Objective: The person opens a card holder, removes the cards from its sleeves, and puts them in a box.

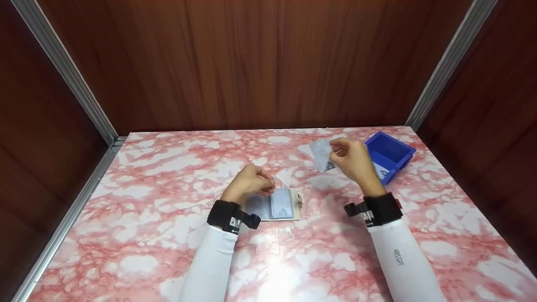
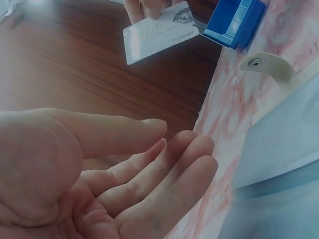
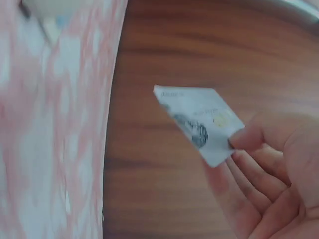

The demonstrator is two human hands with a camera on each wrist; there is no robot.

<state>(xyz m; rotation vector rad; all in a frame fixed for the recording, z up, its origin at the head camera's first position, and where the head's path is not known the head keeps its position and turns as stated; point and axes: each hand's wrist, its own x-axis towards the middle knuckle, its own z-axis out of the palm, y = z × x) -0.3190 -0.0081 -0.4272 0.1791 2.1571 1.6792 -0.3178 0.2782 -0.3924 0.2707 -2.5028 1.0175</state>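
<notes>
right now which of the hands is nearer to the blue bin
Right. The right hand, pinching a white card, is just left of the blue bin; the left hand is farther off, by the open card holder.

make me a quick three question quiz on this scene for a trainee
1. Which hand pinches a card?
2. True or false of the left hand: it grips a card too.
3. In the head view, where is the blue bin relative to the open card holder?
a) to its left
b) to its right
c) underneath it

Key:
1. The right hand.
2. False: it holds nothing.
3. b
</notes>
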